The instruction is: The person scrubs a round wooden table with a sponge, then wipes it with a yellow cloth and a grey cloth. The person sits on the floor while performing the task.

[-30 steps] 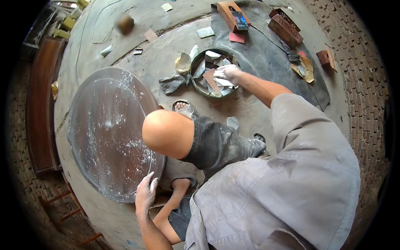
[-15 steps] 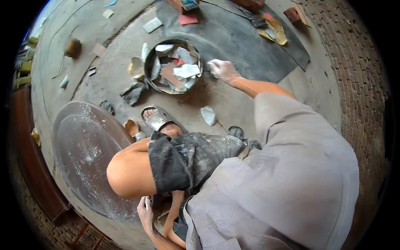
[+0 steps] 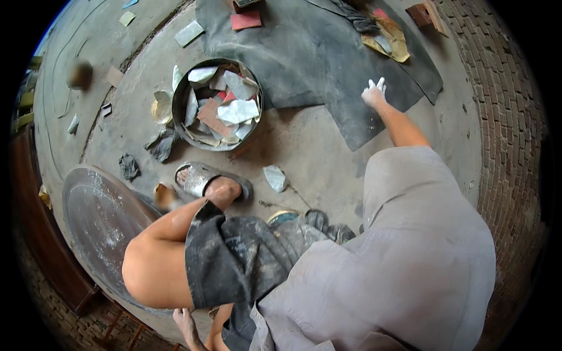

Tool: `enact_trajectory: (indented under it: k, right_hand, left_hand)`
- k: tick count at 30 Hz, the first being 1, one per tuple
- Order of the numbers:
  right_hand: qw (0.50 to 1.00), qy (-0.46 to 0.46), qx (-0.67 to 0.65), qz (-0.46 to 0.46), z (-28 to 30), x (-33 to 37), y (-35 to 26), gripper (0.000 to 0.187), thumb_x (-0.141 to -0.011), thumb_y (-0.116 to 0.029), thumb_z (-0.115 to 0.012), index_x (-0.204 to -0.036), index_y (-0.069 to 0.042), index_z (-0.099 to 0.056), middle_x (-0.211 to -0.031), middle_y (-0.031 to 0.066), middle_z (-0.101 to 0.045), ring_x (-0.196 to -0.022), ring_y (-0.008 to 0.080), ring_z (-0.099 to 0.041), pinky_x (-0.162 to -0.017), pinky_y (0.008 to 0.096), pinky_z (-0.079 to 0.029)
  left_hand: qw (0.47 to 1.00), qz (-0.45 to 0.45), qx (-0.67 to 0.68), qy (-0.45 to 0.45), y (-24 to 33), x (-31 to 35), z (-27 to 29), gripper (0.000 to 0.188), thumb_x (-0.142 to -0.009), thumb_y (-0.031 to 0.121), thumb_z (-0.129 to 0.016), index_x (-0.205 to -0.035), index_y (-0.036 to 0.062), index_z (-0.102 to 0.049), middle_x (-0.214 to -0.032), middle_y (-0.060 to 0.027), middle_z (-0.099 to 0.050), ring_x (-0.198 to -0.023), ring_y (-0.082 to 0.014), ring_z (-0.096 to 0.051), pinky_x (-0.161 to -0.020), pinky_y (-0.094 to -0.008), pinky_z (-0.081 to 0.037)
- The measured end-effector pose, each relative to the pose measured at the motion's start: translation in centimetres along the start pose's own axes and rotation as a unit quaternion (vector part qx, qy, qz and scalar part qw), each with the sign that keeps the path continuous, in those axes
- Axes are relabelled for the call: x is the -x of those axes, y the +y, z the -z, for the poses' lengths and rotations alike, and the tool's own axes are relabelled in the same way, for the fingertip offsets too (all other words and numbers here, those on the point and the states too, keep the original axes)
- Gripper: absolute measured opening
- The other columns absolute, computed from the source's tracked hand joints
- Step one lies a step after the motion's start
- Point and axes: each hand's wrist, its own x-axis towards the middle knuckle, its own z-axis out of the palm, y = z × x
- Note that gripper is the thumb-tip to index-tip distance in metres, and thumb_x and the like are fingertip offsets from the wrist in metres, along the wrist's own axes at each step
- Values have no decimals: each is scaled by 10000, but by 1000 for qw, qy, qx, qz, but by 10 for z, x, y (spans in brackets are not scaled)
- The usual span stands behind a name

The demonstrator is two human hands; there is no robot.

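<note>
My right hand (image 3: 374, 95), white with powder, reaches over a dark grey sheet (image 3: 293, 52) on the floor. Its fingers are stretched and apart, and nothing shows in them. To its left stands a round metal tub (image 3: 259, 108) heaped with flat broken pieces, mostly pale, some brown and red. My left hand (image 3: 184, 322) is low beside my bent knee, close to the rim of a large round brown tray (image 3: 99, 216) dusted with white powder. The knee partly covers that hand, so whether it holds anything is unclear.
A pale stone piece (image 3: 275, 178) lies right of my sandalled foot (image 3: 202, 178). Dark crumpled scraps (image 3: 163, 145) sit below the tub. A red flat block (image 3: 246, 20) and crumpled yellowish paper (image 3: 389, 41) rest on the sheet. A brick surface (image 3: 503, 117) borders the right.
My right hand has moved from beside the tub out to the right over the dark sheet, and its fingers now stretch out. The view has shifted, and my left hand shows less.
</note>
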Motion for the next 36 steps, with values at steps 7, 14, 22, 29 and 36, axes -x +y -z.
enact_trajectory:
  k: [7, 14, 22, 29, 36]
  right_hand:
    - [938, -28, 227, 259, 97, -139, 49, 149, -825, -78, -583, -912, -112, -698, -1028, 118, -653, -1112, 318, -598, -1051, 812, -98]
    - [885, -131, 350, 278, 88, -150, 5, 382, -904, -252, -573, -1214, -31, -604, -1325, 162, -562, -1188, 335, -541, -938, 439, -508]
    - [970, -3, 168, 173, 64, -107, 78, 450, -907, -305, -610, -1236, 1, -591, -1299, 199, -581, -1182, 332, -559, -958, 423, -492]
    - [985, 57, -46, 156, 52, -31, 83, 518, -911, -352, -642, -1256, 30, -579, -1276, 232, -598, -1177, 329, -575, -975, 409, -477]
    - [894, 55, -406, 181, 126, 97, -126, 306, -851, -322, -722, -893, -23, -673, -806, 102, -703, -708, 210, -659, -695, 356, -517]
  left_hand:
    - [990, 107, 70, 67, -12, 28, 32, 405, -991, 297, -582, -1188, -56, -602, -977, -116, -661, -859, -221, -680, -696, -313, -569]
    - [988, 111, -5, 107, 4, 77, 71, 326, -1001, 282, -535, -802, 30, -590, -680, 11, -550, -609, -96, -499, -546, -277, -430]
    - [969, 157, -61, 182, -24, 94, 65, 311, -941, 244, -546, -928, -47, -653, -757, -76, -640, -674, -131, -579, -643, -300, -482]
    - [970, 142, -30, 197, -6, 46, 82, 334, -936, 271, -544, -937, -41, -665, -792, -107, -676, -741, -222, -628, -739, -372, -501]
    - [963, 136, 90, 216, -94, 109, 68, 346, -1002, 333, -538, -1003, 3, -641, -852, -68, -656, -715, -139, -631, -579, -266, -511]
